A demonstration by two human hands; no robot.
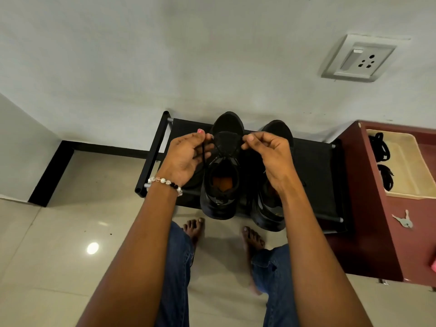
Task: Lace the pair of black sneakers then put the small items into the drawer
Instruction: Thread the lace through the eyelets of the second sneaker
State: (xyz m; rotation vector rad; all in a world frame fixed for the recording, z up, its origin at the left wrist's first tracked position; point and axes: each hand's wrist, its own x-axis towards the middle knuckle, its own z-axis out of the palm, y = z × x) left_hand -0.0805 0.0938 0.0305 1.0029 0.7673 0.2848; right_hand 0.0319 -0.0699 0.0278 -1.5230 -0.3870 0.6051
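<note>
the left hand (188, 156) is curled, thumb and fingers pinching one end of a black lace (204, 154) just left of the tongue of the left sneaker (223, 175). the right hand (269, 154) mirrors it on the tongue's right side, thumb and forefinger pinched together at the shoe's edge, though the lace end there is too dark to make out. both forearms reach in from the near side, palms turned inward, a beaded bracelet (165, 184) on the left wrist. the lace crosses low over the tongue between the two hands. that sneaker sits toe toward the wall on a black shoe rack (318, 175), its heel overhanging the near rail; the right sneaker (271, 208) stands just beside it, partly behind the right forearm. open rack fabric lies to the right of the shoes. further right, touching the rack's end, a maroon cabinet (363, 208) holds an open cream drawer (405, 161) with black coiled items (379, 147) inside, and keys (404, 221) lie on its top. bare feet stand on pale tile near the rack.
</note>
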